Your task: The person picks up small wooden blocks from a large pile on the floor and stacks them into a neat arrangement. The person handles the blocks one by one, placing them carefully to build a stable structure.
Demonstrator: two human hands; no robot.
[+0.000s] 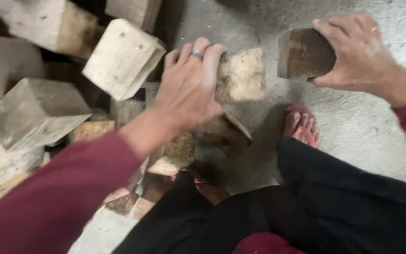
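My left hand (189,87), with a ring on one finger, grips a pale, rough wooden block (241,75) held above the floor. My right hand (360,51) holds a darker brown wooden block (303,54) at the upper right, a short gap away from the pale one. Both sleeves are maroon. Under the left hand lie more wood offcuts (175,153), partly hidden by my wrist.
A heap of large pale wooden blocks (123,56) fills the left side. Grey concrete floor (367,136) lies to the right. My foot in a red sandal (301,124) and my black trousers (344,197) are at the bottom.
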